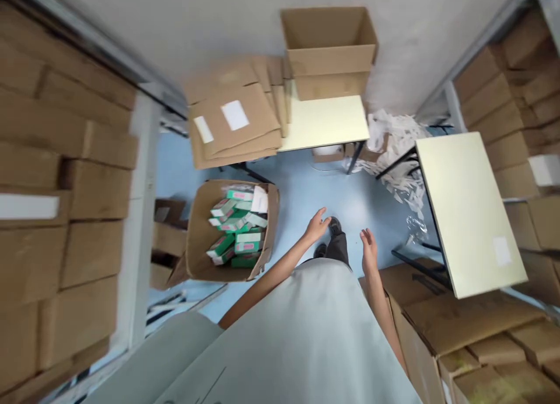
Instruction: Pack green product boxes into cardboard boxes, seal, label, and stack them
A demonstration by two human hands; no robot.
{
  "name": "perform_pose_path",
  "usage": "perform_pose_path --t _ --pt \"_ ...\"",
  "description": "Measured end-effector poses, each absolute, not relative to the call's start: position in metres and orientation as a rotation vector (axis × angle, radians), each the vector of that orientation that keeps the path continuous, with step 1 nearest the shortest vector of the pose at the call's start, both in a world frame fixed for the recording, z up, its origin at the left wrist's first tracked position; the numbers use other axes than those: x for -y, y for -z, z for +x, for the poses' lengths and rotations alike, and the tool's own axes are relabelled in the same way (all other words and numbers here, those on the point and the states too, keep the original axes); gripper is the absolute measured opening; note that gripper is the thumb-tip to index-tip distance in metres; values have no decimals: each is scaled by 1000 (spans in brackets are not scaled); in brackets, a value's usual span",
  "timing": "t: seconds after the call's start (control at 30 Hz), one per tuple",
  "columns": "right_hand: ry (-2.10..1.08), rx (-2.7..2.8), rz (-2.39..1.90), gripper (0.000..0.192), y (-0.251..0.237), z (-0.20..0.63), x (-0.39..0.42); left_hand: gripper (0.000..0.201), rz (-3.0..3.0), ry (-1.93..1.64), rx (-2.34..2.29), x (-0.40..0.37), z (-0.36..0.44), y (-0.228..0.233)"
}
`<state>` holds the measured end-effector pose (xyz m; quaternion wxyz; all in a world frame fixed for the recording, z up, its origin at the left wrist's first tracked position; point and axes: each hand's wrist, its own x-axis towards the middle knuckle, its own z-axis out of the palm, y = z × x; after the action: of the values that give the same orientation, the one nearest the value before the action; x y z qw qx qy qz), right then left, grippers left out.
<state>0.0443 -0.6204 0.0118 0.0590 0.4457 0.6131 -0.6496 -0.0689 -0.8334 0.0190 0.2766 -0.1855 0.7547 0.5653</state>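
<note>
My left hand (317,225) hangs over the blue floor with its fingers apart and nothing in it. To its left stands an open cardboard carton (199,229) holding several green and white small boxes (249,237), jumbled inside. My right hand (368,249) is also empty, its fingers loosely stretched out, held at my right side. Nearest to it is a large cardboard box (420,328) at the lower right. Neither hand touches a carton or a table.
A pale table (324,121) by the wall bears an open cardboard box (332,59) and flattened cartons (236,121). Another pale table (466,205) stands at right. White paper scraps (396,153) litter the floor. Shelves of stacked boxes (91,194) line both sides.
</note>
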Motion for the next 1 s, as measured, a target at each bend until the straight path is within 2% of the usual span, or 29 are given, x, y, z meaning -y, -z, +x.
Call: perform_pose_path --t 0.23,0.4,0.67,0.87,1.0 --pt "1835 -1738 934 76 -17 -97 687 42 -1015 -1684 -2029 898 -77 -32" --pt "1638 -1642 465 76 -10 -146 771 44 -1564 -1795 -1886 945 -37 -22" --pt "1220 -1564 28 77 2 -142 904 49 -2222 -2068 -1540 1021 45 -18" --pt "1022 -1522 -131 72 14 -102 990 49 -2384 -2178 -1276 1083 81 7" --pt "962 -1523 -146 70 27 -69 1036 41 -2341 -2300 -1215 1118 95 30"
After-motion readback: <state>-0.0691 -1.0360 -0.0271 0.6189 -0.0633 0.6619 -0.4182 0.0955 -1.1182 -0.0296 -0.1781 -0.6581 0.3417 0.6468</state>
